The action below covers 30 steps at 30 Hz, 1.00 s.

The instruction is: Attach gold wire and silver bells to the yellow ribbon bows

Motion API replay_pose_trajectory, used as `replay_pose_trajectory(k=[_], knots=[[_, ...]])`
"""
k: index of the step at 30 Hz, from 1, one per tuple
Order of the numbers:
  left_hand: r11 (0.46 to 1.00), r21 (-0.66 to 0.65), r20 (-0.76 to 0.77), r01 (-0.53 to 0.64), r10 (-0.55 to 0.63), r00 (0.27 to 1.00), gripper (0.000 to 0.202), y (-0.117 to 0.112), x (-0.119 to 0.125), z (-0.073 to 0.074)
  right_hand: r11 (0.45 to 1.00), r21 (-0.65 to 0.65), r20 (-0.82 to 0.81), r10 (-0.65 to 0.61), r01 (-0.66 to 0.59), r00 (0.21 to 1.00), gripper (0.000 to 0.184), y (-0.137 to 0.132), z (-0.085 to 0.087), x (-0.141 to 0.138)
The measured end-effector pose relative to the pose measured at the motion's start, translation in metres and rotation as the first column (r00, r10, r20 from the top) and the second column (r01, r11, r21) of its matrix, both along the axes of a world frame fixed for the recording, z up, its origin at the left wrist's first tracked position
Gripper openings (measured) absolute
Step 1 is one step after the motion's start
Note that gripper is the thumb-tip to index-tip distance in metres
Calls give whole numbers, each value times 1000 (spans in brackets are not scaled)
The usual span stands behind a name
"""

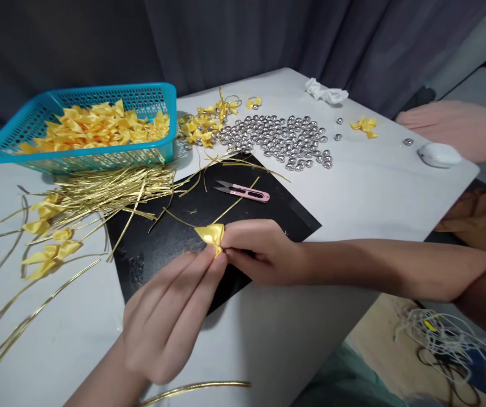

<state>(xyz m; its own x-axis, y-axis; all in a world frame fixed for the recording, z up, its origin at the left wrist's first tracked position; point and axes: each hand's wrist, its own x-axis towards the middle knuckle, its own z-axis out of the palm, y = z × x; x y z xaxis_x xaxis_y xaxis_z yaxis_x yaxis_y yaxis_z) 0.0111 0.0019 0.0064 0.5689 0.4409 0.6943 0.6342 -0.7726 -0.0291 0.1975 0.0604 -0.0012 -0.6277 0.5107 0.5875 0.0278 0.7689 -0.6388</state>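
Observation:
My left hand (170, 316) and my right hand (255, 249) meet over a black mat (158, 243), both pinching a small yellow ribbon bow (211, 233). A thin gold wire tie (179, 220) runs from the bow to the upper left and another strand goes up right toward the pink thread snips (245, 192). The left fingers press together on the bow's lower tip. The right fingers curl closed around its right side.
A blue mesh basket (13, 150) full of yellow bows sits at the back left. Gold wire ties (107, 192) lie piled in front of it, with finished bows (50, 243) at left. Silver beads (285, 141) spread at the back. A white case (438, 154) lies near the right edge.

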Motion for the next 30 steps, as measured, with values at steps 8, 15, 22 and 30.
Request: replay_pose_trajectory(k=[8,15,22,30], knots=[[991,131,-42,22,-16,999,40,3,-1,-4,1000,-14,0,4,-4,1000,14,3,1,1],[988,153,-105,-36,52,993,43,5,0,2,993,-52,-142,-111,104,984,18,4,7,1],[986,169,-153,3,23,988,29,6,1,5,995,94,-35,36,-32,999,13,15,11,3],[978,193,-236,79,-32,971,21,9,4,5,997,-60,-17,39,-40,999,14,14,15,-1]])
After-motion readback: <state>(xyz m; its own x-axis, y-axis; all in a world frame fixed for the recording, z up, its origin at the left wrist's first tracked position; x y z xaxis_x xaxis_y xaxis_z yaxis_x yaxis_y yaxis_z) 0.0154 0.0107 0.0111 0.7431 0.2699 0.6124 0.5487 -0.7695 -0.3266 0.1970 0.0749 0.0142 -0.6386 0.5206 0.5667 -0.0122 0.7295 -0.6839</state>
